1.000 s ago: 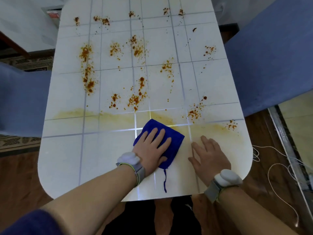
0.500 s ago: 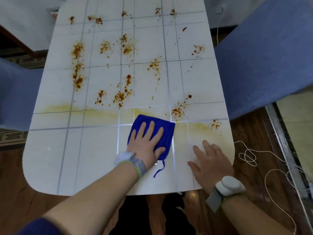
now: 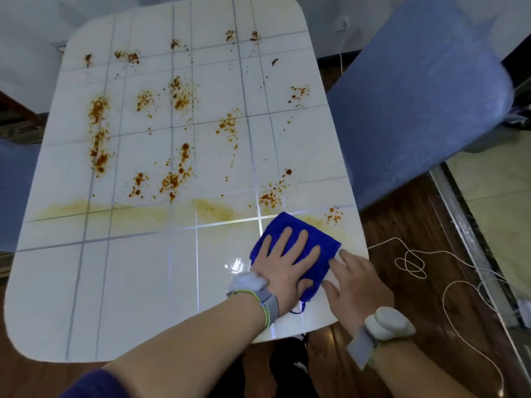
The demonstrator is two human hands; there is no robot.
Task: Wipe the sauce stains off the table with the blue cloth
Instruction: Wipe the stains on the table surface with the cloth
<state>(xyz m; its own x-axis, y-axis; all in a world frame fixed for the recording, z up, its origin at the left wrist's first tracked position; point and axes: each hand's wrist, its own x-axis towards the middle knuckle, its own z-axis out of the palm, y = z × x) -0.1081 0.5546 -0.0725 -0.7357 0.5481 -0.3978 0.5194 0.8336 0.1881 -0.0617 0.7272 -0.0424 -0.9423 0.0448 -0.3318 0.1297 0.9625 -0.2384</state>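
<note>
A folded blue cloth [image 3: 324, 248] lies flat near the white tiled table's [image 3: 115, 282] front right corner. My left hand [image 3: 287, 262] presses down on it, palm flat, fingers spread. Beside it my right hand [image 3: 353, 285] rests flat on the bare tabletop at the right edge, fingertips touching the cloth's corner. Orange-red sauce stains [image 3: 172, 182] dot the middle and far part of the table. A pale yellow smear [image 3: 138, 211] runs across the table just beyond the cloth. A small splatter [image 3: 333, 216] sits right of the cloth.
A blue upholstered chair [image 3: 416, 104] stands close against the table's right side. Another blue chair [image 3: 14, 182] is at the left edge. A white cord [image 3: 416, 262] loops on the wooden floor to the right.
My left hand has slid the cloth to the right, from the table's front middle toward the front right corner, and it now meets my right hand.
</note>
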